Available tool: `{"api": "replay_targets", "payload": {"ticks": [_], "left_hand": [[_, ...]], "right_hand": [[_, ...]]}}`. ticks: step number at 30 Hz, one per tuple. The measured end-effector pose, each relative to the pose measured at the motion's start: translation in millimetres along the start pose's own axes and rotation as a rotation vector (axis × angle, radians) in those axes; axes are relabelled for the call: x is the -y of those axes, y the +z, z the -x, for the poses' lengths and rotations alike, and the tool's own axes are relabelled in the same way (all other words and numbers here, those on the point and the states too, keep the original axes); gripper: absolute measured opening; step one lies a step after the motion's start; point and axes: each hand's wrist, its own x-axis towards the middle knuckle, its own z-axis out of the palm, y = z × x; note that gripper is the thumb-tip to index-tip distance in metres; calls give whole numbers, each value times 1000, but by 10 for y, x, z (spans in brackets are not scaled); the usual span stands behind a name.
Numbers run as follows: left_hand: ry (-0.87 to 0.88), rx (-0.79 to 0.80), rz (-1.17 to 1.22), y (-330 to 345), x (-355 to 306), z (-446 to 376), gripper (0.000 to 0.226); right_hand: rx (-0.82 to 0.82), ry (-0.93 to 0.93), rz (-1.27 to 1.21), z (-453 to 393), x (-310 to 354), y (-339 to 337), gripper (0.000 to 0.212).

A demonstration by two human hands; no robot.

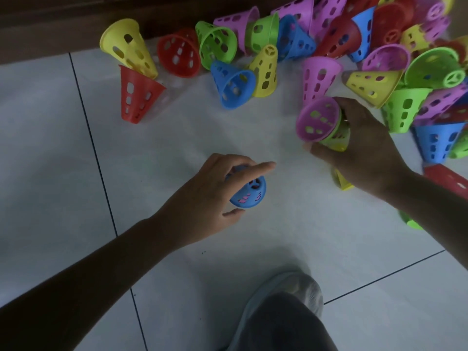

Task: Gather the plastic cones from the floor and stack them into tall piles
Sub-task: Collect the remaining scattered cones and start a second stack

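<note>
My left hand (215, 191) grips a blue cone (249, 192) with pink showing through its holes, held low over the white tile floor (76, 173); the index finger sticks out straight. To the right, my right hand (364, 145) holds a short nested stack on its side: a purple cone (316, 120) faces me, with green and yellow cones behind it. Many loose perforated cones in red, yellow, green, blue and purple lie heaped along the top and right, such as a yellow cone (129, 46) and a red cone (136, 100).
A dark wooden baseboard (63, 26) runs along the top left. My foot in a light sock (286, 295) and dark trouser leg sit at the bottom centre. A yellow cone (342, 181) and a green one (410, 221) lie under my right forearm.
</note>
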Motion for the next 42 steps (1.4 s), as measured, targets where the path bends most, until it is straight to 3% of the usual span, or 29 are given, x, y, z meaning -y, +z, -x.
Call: {"api": "replay_targets", "payload": {"ticks": [4, 7, 9, 12, 17, 23, 25, 27, 28, 29, 30, 32, 34, 39, 42], "left_hand": [[-135, -119, 217, -128, -109, 27, 61], [-406, -278, 476, -233, -259, -20, 37], [-605, -345, 724, -325, -332, -123, 42], [-827, -313, 1091, -495, -401, -301, 55], [-938, -202, 1434, -692, -382, -465, 66], [-995, 15, 1437, -812, -338, -473, 59], [-981, 43, 1446, -850, -318, -467, 53], [-973, 30, 1455, -874, -310, -460, 55], [-971, -1, 1451, -874, -320, -462, 57], [-968, -49, 1434, -865, -331, -461, 58], [-959, -106, 1408, -850, -338, -460, 57], [-909, -214, 1290, -798, -311, -434, 50], [-802, -255, 1116, -743, -271, -398, 47], [-501, -295, 795, -601, -263, -313, 43], [-391, -253, 761, -474, -294, -237, 61]], "right_hand": [[-32, -43, -151, 64, 376, 30, 77], [-55, -120, -233, 83, 663, 8, 76], [-42, -196, -223, 87, 804, -19, 78], [7, -276, -196, 77, 948, -46, 80], [84, -368, -131, 70, 1027, -36, 84], [278, -279, -125, 202, 980, -55, 106], [400, -417, -111, 182, 882, 97, 118], [320, -349, -81, -60, 634, 151, 138], [327, -403, -39, -51, 559, 152, 132], [359, -483, -67, -47, 544, 121, 110], [297, -468, -71, -37, 593, 115, 90], [123, -322, -159, 63, 623, 20, 71], [0, -304, -156, 40, 533, 11, 65], [-46, -221, 214, -121, 96, -25, 60], [0, -254, 413, -230, -116, -86, 64]]}}
